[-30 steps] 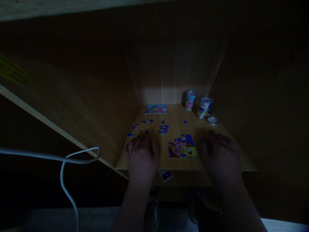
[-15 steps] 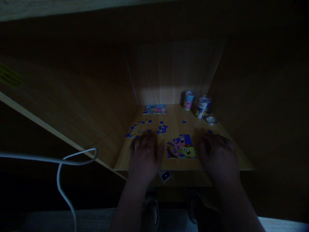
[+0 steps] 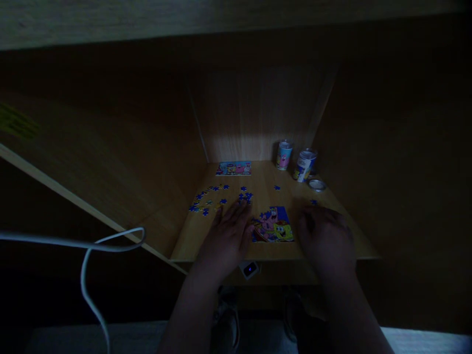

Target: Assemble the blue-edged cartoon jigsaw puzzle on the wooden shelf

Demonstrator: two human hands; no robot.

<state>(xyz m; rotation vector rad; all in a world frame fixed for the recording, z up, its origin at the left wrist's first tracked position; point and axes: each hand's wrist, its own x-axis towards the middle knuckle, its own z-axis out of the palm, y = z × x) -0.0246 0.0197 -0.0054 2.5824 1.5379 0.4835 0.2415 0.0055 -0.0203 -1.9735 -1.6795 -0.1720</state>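
The wooden counter [image 3: 265, 189] sits low in the middle of the frame, walled by dark panels left, right and behind, with its front edge open. The left hand [image 3: 227, 235] lies flat with fingers spread, grip released, just left of the partly built cartoon puzzle [image 3: 273, 226]; its fingertips near the loose blue pieces [image 3: 245, 196]. The right hand [image 3: 324, 238] rests right of the puzzle; I cannot tell its grip. Two printed cans [image 3: 294, 160] stand at upper right; their writing is unreadable.

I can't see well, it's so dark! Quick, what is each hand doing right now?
Left hand: open, flat on the table, fingertips near loose puzzle pieces, holding nothing.
Right hand: resting beside the puzzle; too dark to tell.
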